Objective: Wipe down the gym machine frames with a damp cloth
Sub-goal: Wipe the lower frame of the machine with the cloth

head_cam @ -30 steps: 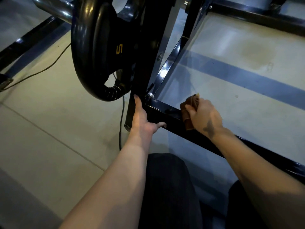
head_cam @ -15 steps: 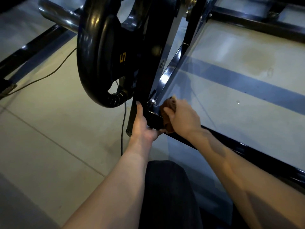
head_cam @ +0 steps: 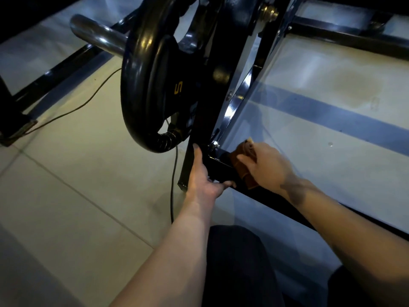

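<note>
Person's crouched at the frame's corner joint: right hand [head_cam: 269, 167] bunches the brown cloth [head_cam: 244, 165] against the low rail [head_cam: 223, 168], while the left hand [head_cam: 202, 176] braces flat on the upright [head_cam: 194, 147], thumb hooked under the rail. Biggest risk, probably: knuckles or cloth snagging on the bolt [head_cam: 214, 144] right beside it. The plate [head_cam: 150, 85] hanging close above could catch a careless wrist too.

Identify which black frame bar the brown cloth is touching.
The low floor bar running toward the lower right: the right hand presses the cloth on it. The upright post and diagonal brace have no cloth.
</note>
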Demonstrator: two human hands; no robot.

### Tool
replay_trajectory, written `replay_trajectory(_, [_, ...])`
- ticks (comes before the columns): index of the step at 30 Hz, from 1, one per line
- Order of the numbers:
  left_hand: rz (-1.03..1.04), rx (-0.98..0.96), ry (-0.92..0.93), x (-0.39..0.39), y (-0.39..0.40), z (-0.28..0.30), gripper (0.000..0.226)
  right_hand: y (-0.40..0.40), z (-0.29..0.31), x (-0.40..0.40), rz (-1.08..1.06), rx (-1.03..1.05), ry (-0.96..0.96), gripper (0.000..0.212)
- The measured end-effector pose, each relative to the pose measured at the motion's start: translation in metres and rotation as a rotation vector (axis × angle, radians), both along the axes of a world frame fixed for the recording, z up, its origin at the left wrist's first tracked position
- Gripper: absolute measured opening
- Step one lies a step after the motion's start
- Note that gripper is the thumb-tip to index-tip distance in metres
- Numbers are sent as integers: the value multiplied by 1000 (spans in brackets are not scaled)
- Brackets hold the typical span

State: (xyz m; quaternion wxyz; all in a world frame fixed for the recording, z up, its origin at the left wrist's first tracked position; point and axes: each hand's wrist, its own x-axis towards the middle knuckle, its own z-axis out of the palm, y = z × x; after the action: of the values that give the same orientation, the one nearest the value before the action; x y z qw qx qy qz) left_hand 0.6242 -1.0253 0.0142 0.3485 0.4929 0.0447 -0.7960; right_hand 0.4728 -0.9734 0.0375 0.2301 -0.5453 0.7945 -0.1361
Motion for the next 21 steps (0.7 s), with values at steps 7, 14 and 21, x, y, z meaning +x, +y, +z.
replay_trajectory(7, [-16, -8, -5, 1, 0, 1, 92, -10, 3, 31, 116, -103, -35, 22])
replay_trajectory(14, [-2, 25, 11, 0, 0, 0, 102, -24, -5, 42, -112, -107, -16, 35])
replay_trajectory(21, [-14, -4, 12, 1, -2, -2, 100, -11, -6, -1, -143, -15, 23, 33])
